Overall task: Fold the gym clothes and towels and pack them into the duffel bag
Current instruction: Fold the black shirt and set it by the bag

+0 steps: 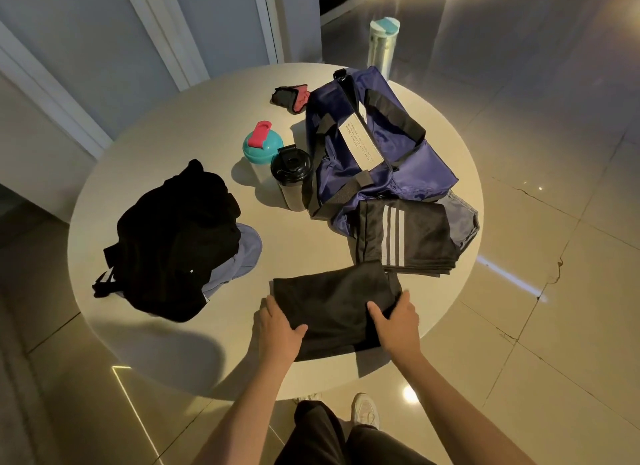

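A folded black garment (332, 305) lies at the near edge of the round white table (166, 142). My left hand (277, 324) presses its left side and my right hand (396, 322) presses its right side, fingers laid flat on the cloth. Just behind it sits a folded black garment with white stripes (405, 237), resting against the navy duffel bag (374, 145), which lies at the back right. A loose heap of black clothes (173, 239) covers a grey-blue cloth (246, 253) on the left.
A teal shaker with a pink lid (261, 145) and a black-lidded shaker (291, 177) stand left of the bag. Black and pink gloves (291, 97) lie at the back. A pale tumbler (382, 45) stands at the far edge. Tiled floor surrounds the table.
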Action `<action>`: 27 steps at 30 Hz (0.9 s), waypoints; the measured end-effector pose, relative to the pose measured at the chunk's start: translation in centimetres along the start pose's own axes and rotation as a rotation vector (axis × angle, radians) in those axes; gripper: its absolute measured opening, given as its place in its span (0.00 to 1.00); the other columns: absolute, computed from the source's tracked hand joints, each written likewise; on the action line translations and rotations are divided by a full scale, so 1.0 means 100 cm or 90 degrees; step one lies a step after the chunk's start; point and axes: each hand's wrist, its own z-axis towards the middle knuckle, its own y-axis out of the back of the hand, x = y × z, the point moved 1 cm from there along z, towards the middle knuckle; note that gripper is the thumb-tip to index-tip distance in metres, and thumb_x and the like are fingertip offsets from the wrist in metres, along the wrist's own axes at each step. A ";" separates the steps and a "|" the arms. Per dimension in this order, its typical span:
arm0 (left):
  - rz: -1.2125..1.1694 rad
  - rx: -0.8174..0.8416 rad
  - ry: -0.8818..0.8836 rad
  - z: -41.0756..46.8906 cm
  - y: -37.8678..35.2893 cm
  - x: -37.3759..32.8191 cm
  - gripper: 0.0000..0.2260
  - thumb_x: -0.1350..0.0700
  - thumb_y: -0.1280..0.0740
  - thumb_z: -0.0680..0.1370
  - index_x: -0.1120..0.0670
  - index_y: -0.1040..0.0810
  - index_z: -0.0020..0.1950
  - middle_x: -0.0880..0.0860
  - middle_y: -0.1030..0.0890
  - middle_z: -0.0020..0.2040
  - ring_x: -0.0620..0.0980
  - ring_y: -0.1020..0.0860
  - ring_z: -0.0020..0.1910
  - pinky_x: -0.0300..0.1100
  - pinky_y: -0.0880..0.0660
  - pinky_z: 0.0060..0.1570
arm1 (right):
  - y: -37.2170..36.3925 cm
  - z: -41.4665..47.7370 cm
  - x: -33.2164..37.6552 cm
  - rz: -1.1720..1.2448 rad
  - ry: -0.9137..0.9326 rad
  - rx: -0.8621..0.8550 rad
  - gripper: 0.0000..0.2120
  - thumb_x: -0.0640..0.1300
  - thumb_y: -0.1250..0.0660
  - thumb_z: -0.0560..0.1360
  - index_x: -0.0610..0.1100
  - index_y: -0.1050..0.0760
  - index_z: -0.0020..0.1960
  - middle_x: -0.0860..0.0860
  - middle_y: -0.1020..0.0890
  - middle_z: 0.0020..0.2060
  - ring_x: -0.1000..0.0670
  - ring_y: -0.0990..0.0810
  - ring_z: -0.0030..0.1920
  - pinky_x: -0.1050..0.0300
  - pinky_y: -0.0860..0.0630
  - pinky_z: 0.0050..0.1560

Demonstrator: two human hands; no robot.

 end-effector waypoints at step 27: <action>-0.347 0.115 -0.177 0.062 0.041 -0.175 0.33 0.56 0.32 0.77 0.57 0.45 0.77 0.56 0.36 0.74 0.55 0.36 0.72 0.46 0.37 0.69 | 0.117 0.103 0.043 0.355 0.089 -0.177 0.26 0.36 0.34 0.75 0.45 0.35 0.71 0.47 0.23 0.60 0.48 0.23 0.57 0.47 0.27 0.63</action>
